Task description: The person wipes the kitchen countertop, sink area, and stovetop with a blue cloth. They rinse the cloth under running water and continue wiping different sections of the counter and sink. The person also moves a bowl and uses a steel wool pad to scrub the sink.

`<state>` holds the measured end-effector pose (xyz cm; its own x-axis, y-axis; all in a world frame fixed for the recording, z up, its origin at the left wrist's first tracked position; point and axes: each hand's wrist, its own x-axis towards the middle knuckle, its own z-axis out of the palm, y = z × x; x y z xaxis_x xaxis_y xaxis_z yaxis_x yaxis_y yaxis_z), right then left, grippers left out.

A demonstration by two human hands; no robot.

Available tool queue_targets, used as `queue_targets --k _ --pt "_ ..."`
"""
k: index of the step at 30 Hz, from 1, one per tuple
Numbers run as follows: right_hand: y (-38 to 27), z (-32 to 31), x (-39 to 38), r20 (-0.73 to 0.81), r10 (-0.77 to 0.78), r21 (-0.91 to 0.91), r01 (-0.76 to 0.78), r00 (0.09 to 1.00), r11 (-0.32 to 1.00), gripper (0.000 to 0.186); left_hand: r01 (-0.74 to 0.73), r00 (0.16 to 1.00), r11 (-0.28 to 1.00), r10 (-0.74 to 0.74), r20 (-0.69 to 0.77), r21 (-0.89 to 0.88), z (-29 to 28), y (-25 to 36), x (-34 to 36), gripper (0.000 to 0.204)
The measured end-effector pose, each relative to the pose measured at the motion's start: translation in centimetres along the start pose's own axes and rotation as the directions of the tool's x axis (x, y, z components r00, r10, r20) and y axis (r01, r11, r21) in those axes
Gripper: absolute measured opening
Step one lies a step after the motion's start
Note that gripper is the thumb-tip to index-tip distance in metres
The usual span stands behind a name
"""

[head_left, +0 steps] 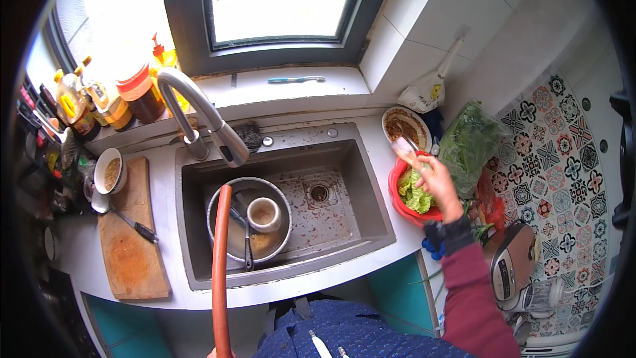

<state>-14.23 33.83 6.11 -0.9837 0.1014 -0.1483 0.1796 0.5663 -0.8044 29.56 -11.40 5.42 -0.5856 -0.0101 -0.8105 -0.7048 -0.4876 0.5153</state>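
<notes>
Right hand (pixel 438 182) was extended over the red bowl (pixel 399 199) of green lettuce leaves (pixel 415 193) on the counter right of the sink (pixel 344 192), fingers pinched on a small pale, blurred item (pixel 402 146) (couldn't tell what it was) held between the red bowl and a white dish (pixel 406 126) with brown residue just behind it. Sleeve was dark red with a black cuff. Left hand (pixel 213 354) was barely in view at the bottom edge, at the lower end of an orange hose (pixel 221 265); grip on it couldn't be told. The hose ran up from the bottom edge and its end sat over a round metal pot (pixel 248 225) in the left half of the sink. In the pot: a white cup (pixel 264 213) with brownish liquid and a dark-handled utensil (pixel 246 242). Grey tap (pixel 199 116) arched over the sink's back-left corner. Sink floor was speckled with reddish-brown bits around the drain (pixel 319 193). Left counter: wooden cutting board (pixel 129 238) with a knife (pixel 136 227) lying on it, white bowl (pixel 109 171) at its top edge. Sauce bottles (pixel 106 103) stood on the sill to the left. A bag of leafy greens (pixel 470 142) lay just right of the red bowl, against patterned tile (pixel 556 152).
</notes>
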Motion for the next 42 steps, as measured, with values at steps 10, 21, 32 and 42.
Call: queue_targets --k 10,21,32,42 --pt "1.3 -3.5 13.2 -0.024 0.155 -0.533 -0.144 0.988 0.834 0.030 0.146 0.983 0.987 -0.152 0.102 0.068 -0.9 1.3 2.6 0.043" --pt "2.1 -1.7 15.7 -0.003 0.188 -0.646 -0.145 0.982 0.750 0.027 0.203 0.979 0.978 -0.203 0.006 0.040 -0.4 4.4 3.7 0.037" --pt "2.0 -2.7 15.4 0.081 0.249 -0.540 -0.167 0.965 0.825 0.034 0.205 0.978 0.973 -0.208 0.021 0.110 -0.4 5.5 4.6 0.037" --pt "0.3 -0.4 11.1 0.328 0.283 -0.448 -0.115 0.901 0.886 0.027 0.193 0.978 0.974 -0.201 0.054 0.123 -0.8 4.8 4.4 0.037"
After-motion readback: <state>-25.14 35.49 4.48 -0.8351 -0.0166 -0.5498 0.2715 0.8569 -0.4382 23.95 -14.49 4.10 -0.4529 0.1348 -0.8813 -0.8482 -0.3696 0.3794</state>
